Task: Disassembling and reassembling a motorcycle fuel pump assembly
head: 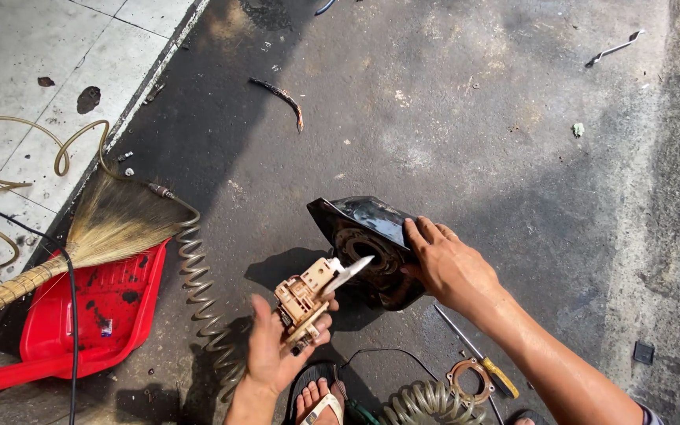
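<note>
The left hand [273, 346] has its grip closed around one tan, blocky plastic pump assembly with a white blade-like arm [308, 295], whose long axis slants up and to the right toward the round opening of one glossy black metal tank [371, 248], just beside it. The right hand [446, 267], the nearer to the tank, grips its right edge, tilting it off the asphalt floor [474, 118]; one yellow-handled screwdriver [482, 358] and one brown ring gasket [470, 378] lie below

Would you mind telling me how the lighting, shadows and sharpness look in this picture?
Head view: hard sunlight; the black tank shows glare on its glossy top; the left hand with its beige part and the right hand cast dark shadows on the asphalt; focus sharp, edges slightly wide-angle stretched.
</note>
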